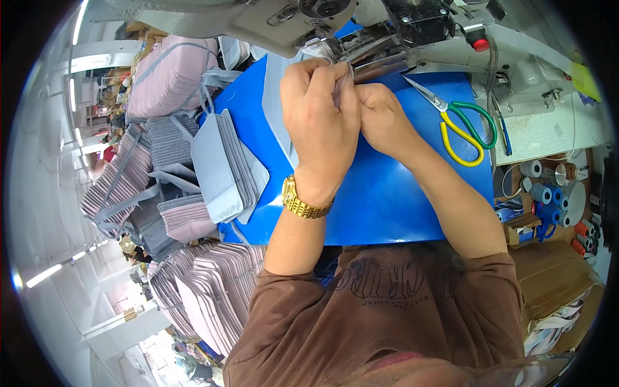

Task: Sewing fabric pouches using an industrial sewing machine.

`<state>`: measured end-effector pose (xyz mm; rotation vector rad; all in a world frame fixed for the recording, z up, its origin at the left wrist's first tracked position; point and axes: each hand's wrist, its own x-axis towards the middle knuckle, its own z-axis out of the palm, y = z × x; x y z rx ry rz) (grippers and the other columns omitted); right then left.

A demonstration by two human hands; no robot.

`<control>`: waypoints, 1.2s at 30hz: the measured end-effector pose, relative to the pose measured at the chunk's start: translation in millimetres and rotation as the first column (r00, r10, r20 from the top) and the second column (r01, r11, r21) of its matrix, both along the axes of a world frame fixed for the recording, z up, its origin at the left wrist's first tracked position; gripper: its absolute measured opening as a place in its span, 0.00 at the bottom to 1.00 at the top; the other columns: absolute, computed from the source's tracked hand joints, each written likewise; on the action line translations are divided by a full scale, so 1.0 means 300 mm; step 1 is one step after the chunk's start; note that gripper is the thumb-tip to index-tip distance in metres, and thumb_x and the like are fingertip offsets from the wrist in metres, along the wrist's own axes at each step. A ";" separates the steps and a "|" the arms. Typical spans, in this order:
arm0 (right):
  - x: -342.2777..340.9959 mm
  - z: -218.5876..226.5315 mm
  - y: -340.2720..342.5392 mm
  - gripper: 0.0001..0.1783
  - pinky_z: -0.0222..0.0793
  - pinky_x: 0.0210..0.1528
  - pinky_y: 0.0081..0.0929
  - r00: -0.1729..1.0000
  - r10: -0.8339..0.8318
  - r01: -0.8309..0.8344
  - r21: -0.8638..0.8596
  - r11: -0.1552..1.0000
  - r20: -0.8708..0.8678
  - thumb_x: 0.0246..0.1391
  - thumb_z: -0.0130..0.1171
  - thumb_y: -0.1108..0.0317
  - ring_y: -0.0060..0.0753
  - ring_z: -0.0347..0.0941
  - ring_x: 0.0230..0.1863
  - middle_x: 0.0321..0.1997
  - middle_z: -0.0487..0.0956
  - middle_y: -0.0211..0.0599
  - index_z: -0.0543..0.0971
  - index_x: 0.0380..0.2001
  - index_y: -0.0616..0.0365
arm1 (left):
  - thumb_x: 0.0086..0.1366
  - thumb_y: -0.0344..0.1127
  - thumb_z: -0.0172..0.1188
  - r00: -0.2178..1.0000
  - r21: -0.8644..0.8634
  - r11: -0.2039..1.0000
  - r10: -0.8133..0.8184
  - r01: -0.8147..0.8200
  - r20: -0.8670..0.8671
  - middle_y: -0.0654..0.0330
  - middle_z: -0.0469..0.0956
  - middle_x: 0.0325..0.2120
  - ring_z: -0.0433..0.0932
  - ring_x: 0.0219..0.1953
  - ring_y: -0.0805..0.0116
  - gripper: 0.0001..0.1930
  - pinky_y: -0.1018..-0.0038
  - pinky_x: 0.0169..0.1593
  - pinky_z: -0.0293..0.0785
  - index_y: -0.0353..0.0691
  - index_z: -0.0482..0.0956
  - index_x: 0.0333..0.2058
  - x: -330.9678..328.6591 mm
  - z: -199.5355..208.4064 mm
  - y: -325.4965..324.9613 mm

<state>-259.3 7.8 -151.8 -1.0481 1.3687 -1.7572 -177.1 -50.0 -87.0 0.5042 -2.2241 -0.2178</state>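
My left hand [320,122], with a gold watch [304,201] on its wrist, is closed in a pinch just below the head of a sewing machine [258,26]. Its fingers grip the edge of a grey fabric piece, most of which they hide. Right beside it, my right hand [385,119] is closed too, fingertips touching the same spot; what it pinches is hidden. A flat light-grey fabric panel [273,106] runs down under my left hand on the blue work surface [387,200]. Near my right forearm lie scissors [451,119] with one green and one yellow handle.
Folded grey fabric pieces [225,171] lean at the left edge of the blue surface. Tied pink and grey bundles [171,80] are stacked beyond, with more striped stacks [219,290] below. Thread spools [548,197] and a cardboard box [554,271] stand at the right.
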 end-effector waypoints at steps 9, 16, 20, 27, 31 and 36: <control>-0.122 0.099 0.076 0.19 0.64 0.23 0.30 0.980 0.032 -0.026 0.034 0.999 -0.198 0.58 0.53 0.64 0.25 0.65 0.17 0.14 0.71 0.38 0.73 0.18 0.65 | 0.58 0.30 0.63 0.981 0.047 0.997 -0.076 0.069 0.177 0.49 0.76 0.35 0.75 0.37 0.52 0.07 0.63 0.41 0.73 0.34 0.83 0.34 0.034 0.102 -0.003; -0.088 0.111 0.194 0.14 0.60 0.23 0.33 0.964 0.228 -0.204 0.173 0.964 -0.134 0.48 0.58 0.66 0.29 0.63 0.16 0.14 0.69 0.45 0.74 0.19 0.67 | 0.58 0.33 0.63 0.978 0.247 0.969 -0.082 0.033 0.191 0.45 0.76 0.45 0.76 0.44 0.50 0.11 0.63 0.49 0.72 0.36 0.84 0.39 0.090 0.104 0.034; -0.076 0.127 0.272 0.13 0.61 0.22 0.27 0.938 0.346 -0.341 0.167 0.925 -0.004 0.53 0.59 0.67 0.20 0.65 0.18 0.15 0.71 0.38 0.77 0.22 0.66 | 0.57 0.34 0.65 0.968 0.239 0.963 -0.172 0.126 0.183 0.43 0.73 0.52 0.73 0.51 0.49 0.17 0.60 0.54 0.68 0.37 0.82 0.45 0.192 0.072 0.173; -0.072 0.094 0.229 0.16 0.67 0.25 0.19 0.914 0.374 -0.377 -0.009 0.926 0.160 0.63 0.56 0.64 0.16 0.71 0.23 0.20 0.76 0.28 0.77 0.25 0.63 | 0.58 0.36 0.66 0.997 0.167 0.984 -0.065 0.056 0.048 0.45 0.74 0.49 0.74 0.48 0.50 0.16 0.62 0.51 0.70 0.37 0.83 0.45 0.171 0.008 0.200; -0.109 0.078 0.176 0.17 0.71 0.27 0.19 0.921 0.377 -0.374 -0.054 0.926 0.101 0.65 0.56 0.62 0.18 0.74 0.24 0.22 0.77 0.30 0.77 0.26 0.64 | 0.59 0.33 0.65 0.998 0.133 0.989 -0.066 0.064 0.004 0.47 0.76 0.44 0.74 0.44 0.53 0.12 0.64 0.47 0.70 0.36 0.83 0.41 0.118 -0.004 0.144; -0.154 0.102 0.118 0.17 0.72 0.26 0.25 0.935 0.354 -0.354 0.002 0.935 0.003 0.63 0.54 0.61 0.26 0.79 0.24 0.24 0.79 0.36 0.76 0.26 0.65 | 0.60 0.32 0.64 0.995 0.121 0.987 -0.100 0.103 -0.027 0.46 0.77 0.43 0.74 0.43 0.55 0.11 0.65 0.47 0.71 0.35 0.82 0.41 0.071 -0.006 0.062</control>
